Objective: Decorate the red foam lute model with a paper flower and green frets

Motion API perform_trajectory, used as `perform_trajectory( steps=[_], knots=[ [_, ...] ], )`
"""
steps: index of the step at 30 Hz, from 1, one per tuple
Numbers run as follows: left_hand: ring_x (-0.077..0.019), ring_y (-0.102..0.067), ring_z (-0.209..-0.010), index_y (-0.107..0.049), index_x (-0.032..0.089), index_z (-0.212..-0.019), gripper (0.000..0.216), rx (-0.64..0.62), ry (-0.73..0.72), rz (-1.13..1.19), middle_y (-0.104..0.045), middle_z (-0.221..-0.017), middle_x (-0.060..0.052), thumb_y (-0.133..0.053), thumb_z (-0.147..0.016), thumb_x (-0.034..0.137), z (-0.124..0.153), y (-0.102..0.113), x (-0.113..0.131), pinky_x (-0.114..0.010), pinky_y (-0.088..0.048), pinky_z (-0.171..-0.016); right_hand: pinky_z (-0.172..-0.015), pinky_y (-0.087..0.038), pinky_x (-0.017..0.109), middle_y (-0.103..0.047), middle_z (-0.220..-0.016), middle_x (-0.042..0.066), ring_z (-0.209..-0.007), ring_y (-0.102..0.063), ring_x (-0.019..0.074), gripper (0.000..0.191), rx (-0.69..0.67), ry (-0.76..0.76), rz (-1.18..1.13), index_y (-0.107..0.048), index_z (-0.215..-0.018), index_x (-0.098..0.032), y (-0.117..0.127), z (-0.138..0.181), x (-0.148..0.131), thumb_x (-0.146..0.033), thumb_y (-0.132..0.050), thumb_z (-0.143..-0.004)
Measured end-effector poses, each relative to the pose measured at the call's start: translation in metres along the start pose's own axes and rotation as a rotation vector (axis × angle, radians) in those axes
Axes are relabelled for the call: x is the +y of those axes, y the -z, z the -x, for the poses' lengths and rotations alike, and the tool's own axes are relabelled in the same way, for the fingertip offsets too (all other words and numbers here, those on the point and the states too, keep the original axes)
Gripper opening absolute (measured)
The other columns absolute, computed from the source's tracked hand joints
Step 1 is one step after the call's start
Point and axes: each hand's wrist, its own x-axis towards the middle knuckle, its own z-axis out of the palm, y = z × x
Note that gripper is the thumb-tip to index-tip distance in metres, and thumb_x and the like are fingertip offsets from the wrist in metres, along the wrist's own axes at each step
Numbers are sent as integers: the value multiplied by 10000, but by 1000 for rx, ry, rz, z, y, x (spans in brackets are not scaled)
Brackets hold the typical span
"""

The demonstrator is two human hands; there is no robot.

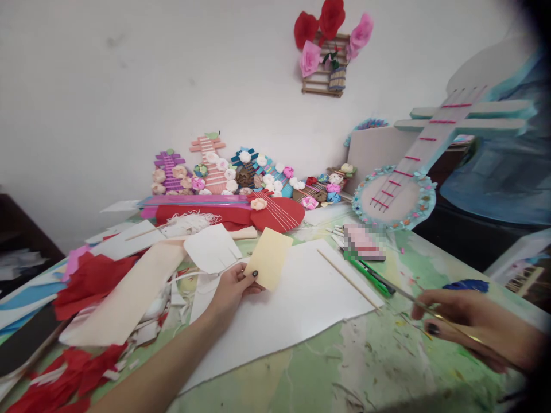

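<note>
Two bare hands are showing in my head view, and both are gripping something. My left hand (232,287) is pinching a yellow card (269,259) by its lower left side, thumb on top and fingers curling beneath, so the hold is closing narrowly on that piece. I am seeing the card tilting over the far edge of a white board (301,310); whether it is touching the board, I cannot tell. My right hand (477,330) is holding a slim tool (450,324) between thumb and fingers near the right edge of the tabletop (314,381), well apart from the card.

On the board, a thin wooden stick (348,280) is slanting toward the near right corner. Just beyond that corner, a green-handled tool (372,279) is lying beside a blurred pink item (359,244). A white piece (212,249) is lying next to my left hand, and farther left a cream strip (129,292) and red scraps (94,281) are crowding the tabletop's left side. Along its far edge, a red lute-shaped craft (278,213) is lying before flower-trimmed ones, and a large pale lute shape (400,195) is leaning at the far right corner.
</note>
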Motion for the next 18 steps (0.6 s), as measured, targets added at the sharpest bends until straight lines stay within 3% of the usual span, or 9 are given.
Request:
perform_trajectory(
  steps=[2,4,7,9,12,18],
  knots=[
    [-150,-664,-641,-564,121,-839,351,-15,8,-11,-700,-750,-62,-734,-639,354,1,-1,2,-217,-529,-584,-365,-219,210,-400,-457,-49,-357,-310,55,292,-210,86,-91,-571,-696,-188,-20,-21,-36,-475,-612,-665],
    [-151,-664,-625,-560,124,-828,373,-14,15,-18,-700,-722,-58,-749,-616,365,2,-3,3,-221,-530,-580,-367,-198,195,-382,-476,-68,-363,-282,42,281,-230,101,-217,-523,-696,-180,-44,-48,-64,-450,-601,-690],
    [-150,-659,-597,-549,127,-809,391,-18,13,-16,-694,-669,-51,-761,-597,379,2,-3,3,-227,-531,-573,-398,-209,178,-354,-510,-76,-416,-285,35,305,-155,265,-420,-467,-656,-174,-80,-91,-92,-432,-623,-697],
    [-149,-656,-586,-542,130,-811,389,-33,5,-10,-690,-658,-48,-753,-607,386,1,-2,2,-234,-531,-569,-398,-231,182,-391,-508,-70,-412,-302,39,320,-159,260,-586,-471,-661,-172,-102,-112,-106,-451,-622,-701],
    [-144,-646,-571,-550,127,-840,372,-59,-9,-25,-682,-654,-43,-736,-634,374,0,0,2,-232,-522,-546,-372,-234,192,-474,-518,-50,-384,-318,44,310,-159,199,-835,-498,-700,-167,-125,-127,-117,-450,-625,-685],
    [-140,-635,-590,-564,127,-788,296,-70,19,-70,-684,-719,-46,-736,-638,316,1,1,5,-236,-518,-543,-377,-274,185,-568,-556,-33,-403,-407,57,206,-164,193,-931,-528,-750,-165,-140,-120,-108,-261,-651,-615]
  ],
)
